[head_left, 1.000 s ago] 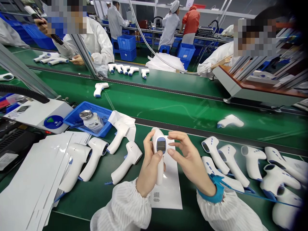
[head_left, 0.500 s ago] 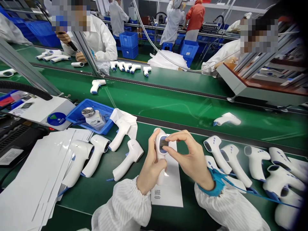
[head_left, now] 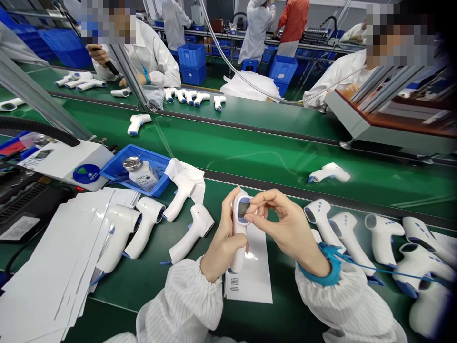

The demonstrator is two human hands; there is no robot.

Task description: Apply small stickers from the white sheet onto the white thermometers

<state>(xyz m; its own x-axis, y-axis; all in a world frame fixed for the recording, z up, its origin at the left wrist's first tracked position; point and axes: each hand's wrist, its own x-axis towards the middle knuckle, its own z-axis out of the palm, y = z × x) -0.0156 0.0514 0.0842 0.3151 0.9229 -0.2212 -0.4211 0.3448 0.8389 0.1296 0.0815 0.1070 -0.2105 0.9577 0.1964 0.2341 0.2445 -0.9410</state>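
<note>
My left hand [head_left: 222,240] is wrapped round a white forehead thermometer gun [head_left: 238,257], held upright with its blue-framed screen [head_left: 243,209] facing me. My right hand [head_left: 287,226] has thumb and forefinger pinched at the right edge of that screen. Whatever lies between those fingertips, if anything, is too small to make out. Under the thermometer lies a white printed sheet [head_left: 259,281]. Left of my hands, several more thermometer guns [head_left: 191,233] rest on the green bench, and others [head_left: 352,243] lie to the right, by my right wrist with its blue strap [head_left: 330,267].
A blue tray [head_left: 157,190] with a metal-capped bottle [head_left: 143,174] stands left, near a stack of white sheets [head_left: 53,257]. Beyond the bench edge, a green conveyor belt [head_left: 228,157] carries thermometer guns. Co-workers in white coats [head_left: 153,52] sit across it.
My right thumb and forefinger have closed together at the screen's right edge, leaving more of the screen showing. On the belt, the thermometer guns have shifted slightly left.
</note>
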